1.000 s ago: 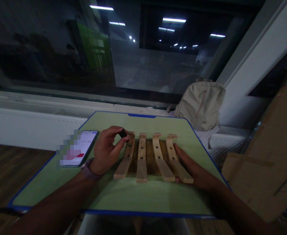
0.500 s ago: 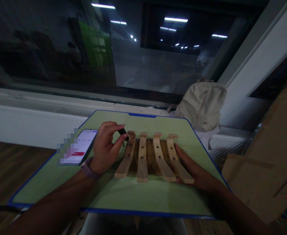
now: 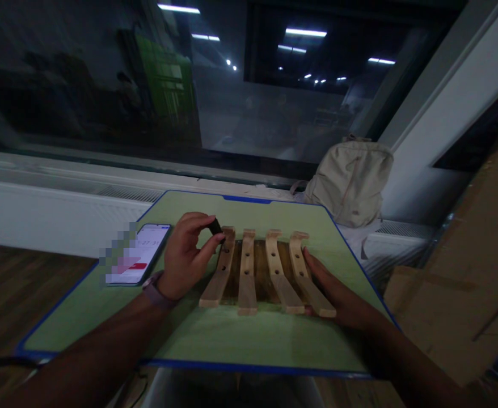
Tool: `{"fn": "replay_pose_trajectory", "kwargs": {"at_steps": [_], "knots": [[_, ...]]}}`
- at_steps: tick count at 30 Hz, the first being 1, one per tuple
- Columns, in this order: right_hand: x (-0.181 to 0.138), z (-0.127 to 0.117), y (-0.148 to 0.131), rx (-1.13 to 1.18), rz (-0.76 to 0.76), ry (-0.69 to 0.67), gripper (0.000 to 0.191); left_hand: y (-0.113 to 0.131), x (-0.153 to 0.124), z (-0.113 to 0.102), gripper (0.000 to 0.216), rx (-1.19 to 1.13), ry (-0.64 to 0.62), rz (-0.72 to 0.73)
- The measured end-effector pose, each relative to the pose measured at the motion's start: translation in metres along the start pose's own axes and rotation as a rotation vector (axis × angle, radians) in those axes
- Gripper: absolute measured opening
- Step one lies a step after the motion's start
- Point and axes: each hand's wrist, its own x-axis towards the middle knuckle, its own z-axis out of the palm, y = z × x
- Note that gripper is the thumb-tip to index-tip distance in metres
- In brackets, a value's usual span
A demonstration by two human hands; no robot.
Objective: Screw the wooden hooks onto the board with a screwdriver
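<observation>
A wooden rack (image 3: 266, 272) of four light slats on a darker base lies on a green mat (image 3: 232, 334) with blue edging. My left hand (image 3: 187, 258) pinches a small black object (image 3: 215, 228) between thumb and fingers, right above the top of the leftmost slat. My right hand (image 3: 338, 294) lies flat on the mat, fingers stretched out and pressed against the side of the rightmost slat.
A phone (image 3: 140, 255) with a lit screen lies on the mat left of my left hand. A beige backpack (image 3: 351, 181) leans by the window at the back right. Cardboard boxes (image 3: 465, 272) stand on the right. A dark window runs behind.
My left hand has shifted slightly, turning the small black object over the leftmost slat. The right hand and rack have stayed in place.
</observation>
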Motion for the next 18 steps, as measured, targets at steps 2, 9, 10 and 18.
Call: {"fn": "replay_pose_trajectory", "kwargs": {"at_steps": [2,9,10,18], "knots": [[0.000,0.000,-0.001,0.006,0.004,0.000,0.119,0.003,0.000,0.001,0.030,0.002,-0.005,-0.042],[0.000,-0.001,-0.004,-0.015,0.020,0.008,0.119,0.010,-0.003,0.003,0.035,-0.116,-0.115,-0.123],[0.000,-0.001,-0.004,-0.021,0.024,0.006,0.120,0.008,-0.003,0.002,0.034,-0.087,-0.111,-0.094],[-0.001,0.000,-0.001,-0.019,0.045,-0.006,0.122,0.002,0.002,0.000,0.030,-0.002,0.010,-0.023]]}}
